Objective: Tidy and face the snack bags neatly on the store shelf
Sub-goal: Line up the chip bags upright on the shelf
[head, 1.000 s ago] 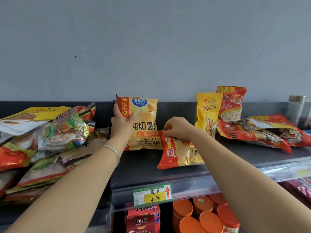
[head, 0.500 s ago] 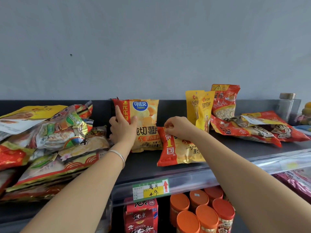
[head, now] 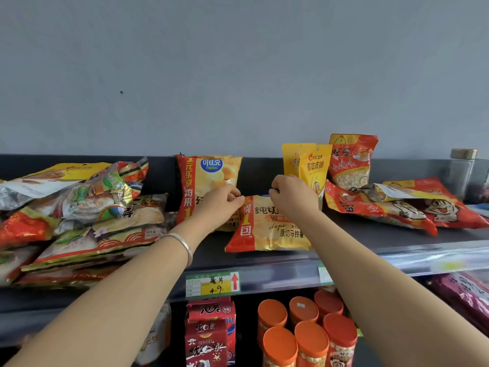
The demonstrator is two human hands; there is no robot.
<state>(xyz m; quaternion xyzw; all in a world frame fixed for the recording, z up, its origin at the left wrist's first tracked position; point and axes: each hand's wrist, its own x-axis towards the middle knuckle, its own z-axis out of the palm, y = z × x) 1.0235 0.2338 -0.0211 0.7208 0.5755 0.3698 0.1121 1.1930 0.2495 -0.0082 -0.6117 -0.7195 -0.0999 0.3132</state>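
A yellow and red chip bag (head: 270, 226) lies flat near the front of the dark shelf (head: 357, 242). My left hand (head: 219, 205) pinches its top left corner, and my right hand (head: 292, 197) grips its top edge further right. Behind them a matching chip bag (head: 206, 176) stands upright against the shelf's back. A silver bangle sits on my left wrist.
A messy heap of snack bags (head: 79, 213) fills the shelf's left. Upright yellow pouches (head: 307, 165), a red bag (head: 350, 160) and flat red bags (head: 402, 205) are on the right, with a glass jar (head: 461, 170). Orange-lidded tubs (head: 304, 332) stand below.
My left hand let go of the upright chip bag and moved right to the flat bag's top corner. The upright bag stays standing. My right hand kept its hold on the flat bag.
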